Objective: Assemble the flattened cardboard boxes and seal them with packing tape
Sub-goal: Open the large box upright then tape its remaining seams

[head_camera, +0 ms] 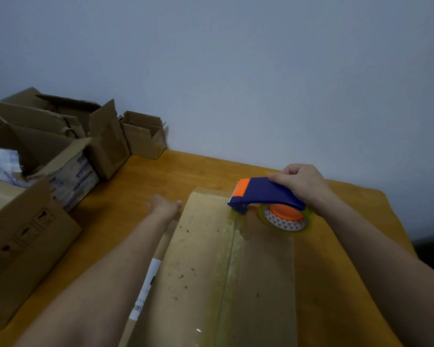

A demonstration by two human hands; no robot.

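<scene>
A cardboard box point(198, 259) stands in front of me on the wooden table point(145, 186), its two top flaps closed along a centre seam. Clear tape runs along that seam up to the far end. My right hand point(298, 181) grips the blue and orange tape dispenser point(263, 194), whose cutter end touches the seam near the box's far edge; its tape roll point(286, 219) hangs over the right flap. My left hand point(164, 205) reaches along the box's left side near the far corner, fingers straight against the cardboard.
Several opened and flattened cardboard boxes point(48, 136) pile up at the far left against the wall. A larger box point(23, 246) lies at the near left. The table's right edge point(396, 221) is close to my right arm.
</scene>
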